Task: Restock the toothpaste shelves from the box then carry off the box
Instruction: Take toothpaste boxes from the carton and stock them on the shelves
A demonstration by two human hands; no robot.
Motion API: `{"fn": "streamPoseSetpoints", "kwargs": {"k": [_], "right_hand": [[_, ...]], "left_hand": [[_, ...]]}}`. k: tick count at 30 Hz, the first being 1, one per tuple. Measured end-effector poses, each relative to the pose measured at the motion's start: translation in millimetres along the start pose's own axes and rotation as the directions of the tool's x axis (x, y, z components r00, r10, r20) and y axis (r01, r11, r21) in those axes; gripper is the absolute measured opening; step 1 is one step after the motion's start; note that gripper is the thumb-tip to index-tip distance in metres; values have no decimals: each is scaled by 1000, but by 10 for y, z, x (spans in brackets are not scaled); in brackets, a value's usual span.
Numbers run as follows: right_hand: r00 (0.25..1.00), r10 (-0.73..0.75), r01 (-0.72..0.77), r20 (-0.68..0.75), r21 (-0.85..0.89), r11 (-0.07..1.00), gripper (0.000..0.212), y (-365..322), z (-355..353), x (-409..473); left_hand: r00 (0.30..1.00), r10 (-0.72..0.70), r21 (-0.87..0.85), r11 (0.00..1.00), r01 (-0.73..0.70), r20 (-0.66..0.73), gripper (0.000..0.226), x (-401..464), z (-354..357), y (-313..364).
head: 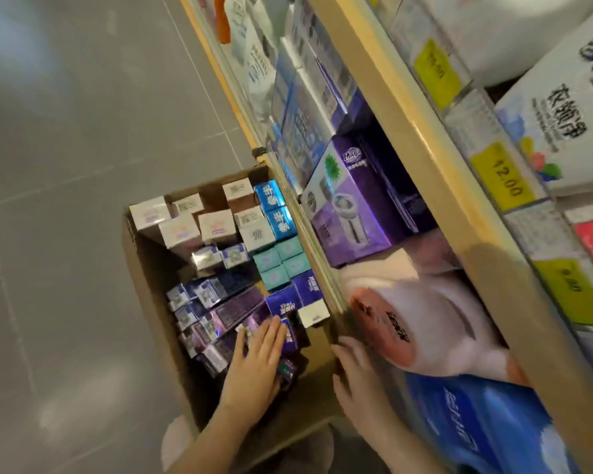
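Purple toothpaste cartons [230, 313] lie directly under the left hand [254, 364], flat, seemingly ungripped; right hand [356, 381] rests open against the box [151, 275] edge.

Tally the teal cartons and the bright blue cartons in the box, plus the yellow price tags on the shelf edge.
Teal cartons: 4
Bright blue cartons: 2
Yellow price tags: 3
Total: 9
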State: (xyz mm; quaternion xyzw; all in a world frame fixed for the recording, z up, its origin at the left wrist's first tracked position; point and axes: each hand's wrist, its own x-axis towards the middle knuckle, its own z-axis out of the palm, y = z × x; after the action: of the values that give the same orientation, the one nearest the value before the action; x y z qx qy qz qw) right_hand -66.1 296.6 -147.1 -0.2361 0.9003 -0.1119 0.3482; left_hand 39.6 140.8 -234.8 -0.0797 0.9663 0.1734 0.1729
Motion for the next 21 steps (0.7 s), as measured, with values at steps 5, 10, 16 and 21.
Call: {"fn": "streamPoseSetpoints", "kwargs": {"k": [5, 10, 16, 21], "right_hand": [[971, -222, 206, -83, -164, 965, 65, -49, 316, 602], [956, -239, 188, -167, -272, 944, 80, 30, 538, 799], [961, -215, 152, -173, -318, 936, 77, 10, 615, 785], [953, -232, 159, -195, -332, 930, 68, 87, 683, 703]], "left_hand": [[974, -132, -36, 991, 127, -182, 95, 20, 180, -276], [943, -161, -72, 987, 147, -292, 77, 212, 216, -269], [948, -161, -80, 986, 144, -276, 83, 190, 212, -291], [941, -119, -96, 991, 93, -316, 78, 171, 200, -307]]}}
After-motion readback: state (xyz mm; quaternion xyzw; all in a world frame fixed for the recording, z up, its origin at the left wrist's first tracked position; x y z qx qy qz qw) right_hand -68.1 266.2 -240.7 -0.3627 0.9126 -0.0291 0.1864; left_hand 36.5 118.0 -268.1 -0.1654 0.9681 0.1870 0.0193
